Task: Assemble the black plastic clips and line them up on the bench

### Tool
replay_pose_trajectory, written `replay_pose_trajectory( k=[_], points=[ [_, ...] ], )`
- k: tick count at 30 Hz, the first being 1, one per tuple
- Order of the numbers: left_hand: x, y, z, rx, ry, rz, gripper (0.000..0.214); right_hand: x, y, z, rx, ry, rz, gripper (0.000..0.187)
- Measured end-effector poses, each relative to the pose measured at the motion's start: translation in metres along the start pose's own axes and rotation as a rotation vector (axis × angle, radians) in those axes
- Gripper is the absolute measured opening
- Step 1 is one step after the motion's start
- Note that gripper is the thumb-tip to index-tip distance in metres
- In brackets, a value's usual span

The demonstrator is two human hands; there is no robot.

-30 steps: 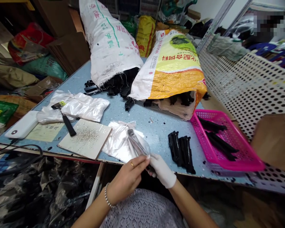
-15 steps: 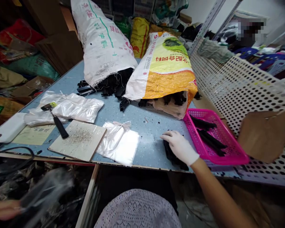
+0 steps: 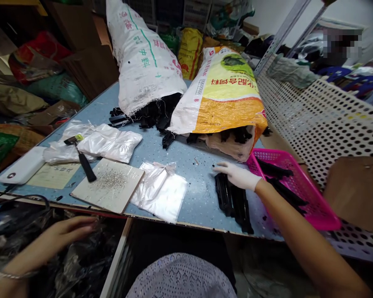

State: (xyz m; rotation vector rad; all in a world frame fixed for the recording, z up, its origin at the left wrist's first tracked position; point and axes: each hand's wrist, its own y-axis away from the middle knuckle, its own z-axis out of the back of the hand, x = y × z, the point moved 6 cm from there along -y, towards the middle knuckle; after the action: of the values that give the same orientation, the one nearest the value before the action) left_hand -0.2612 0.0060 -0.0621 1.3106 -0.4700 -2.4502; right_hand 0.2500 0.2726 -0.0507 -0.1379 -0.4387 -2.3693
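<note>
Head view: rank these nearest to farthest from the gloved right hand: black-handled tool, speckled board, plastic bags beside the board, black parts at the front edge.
From the right hand:
1. Black parts: right beside it.
2. Plastic bags: to its left.
3. Speckled board: left of the bags.
4. Black-handled tool: left again, by the board's edge.

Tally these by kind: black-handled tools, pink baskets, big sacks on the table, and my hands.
Black-handled tool: 1
Pink basket: 1
Big sacks: 2, white sack, yellow-orange sack
Hands: 2, bare left hand, gloved right hand
Total: 6
</note>
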Motion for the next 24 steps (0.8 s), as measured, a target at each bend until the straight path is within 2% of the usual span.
replay_pose_trajectory(
  k=[2,3,4,6,7,9,11,13,17,19,21,24],
  points=[
    [-0.040,-0.020,-0.060,0.222,0.127,-0.085,0.038,0.007,0.000,-0.004,0.074,-0.023,0.071,0.060],
    [-0.067,-0.029,-0.088,0.242,0.141,-0.183,0.034,0.008,-0.001,-0.005,0.104,-0.023,0.070,0.057],
    [-0.094,-0.037,-0.114,0.213,0.118,-0.281,0.028,0.008,-0.003,-0.004,0.116,-0.018,0.040,0.053],
    [-0.137,-0.054,-0.153,0.007,-0.020,-0.389,0.018,0.004,-0.006,-0.001,0.097,0.001,-0.066,0.044],
    [-0.151,-0.061,-0.167,-0.093,-0.109,-0.412,0.015,0.002,-0.007,0.001,0.080,0.014,-0.120,0.041],
    [-0.165,-0.074,-0.187,-0.198,-0.209,-0.423,0.007,0.003,-0.004,0.002,0.054,0.030,-0.183,0.046],
    [-0.163,-0.085,-0.193,-0.204,-0.214,-0.420,0.011,0.008,0.000,-0.001,0.039,0.033,-0.194,0.059],
    [-0.154,-0.092,-0.190,-0.188,-0.176,-0.422,0.017,0.014,0.005,-0.005,0.014,0.035,-0.211,0.065],
    [-0.138,-0.097,-0.177,-0.187,-0.076,-0.415,0.016,0.026,0.012,-0.002,-0.044,0.032,-0.292,0.044],
    [-0.133,-0.097,-0.176,-0.201,-0.030,-0.418,0.013,0.039,0.018,0.003,-0.080,-0.054,-0.314,0.037],
    [-0.133,-0.095,-0.179,-0.203,0.002,-0.457,0.014,0.062,0.027,0.001,-0.078,-0.418,-0.295,0.037],
    [-0.136,-0.091,-0.185,-0.181,0.025,-0.543,0.022,0.118,0.042,-0.027,0.080,-1.305,-0.230,0.044]
  ],
)
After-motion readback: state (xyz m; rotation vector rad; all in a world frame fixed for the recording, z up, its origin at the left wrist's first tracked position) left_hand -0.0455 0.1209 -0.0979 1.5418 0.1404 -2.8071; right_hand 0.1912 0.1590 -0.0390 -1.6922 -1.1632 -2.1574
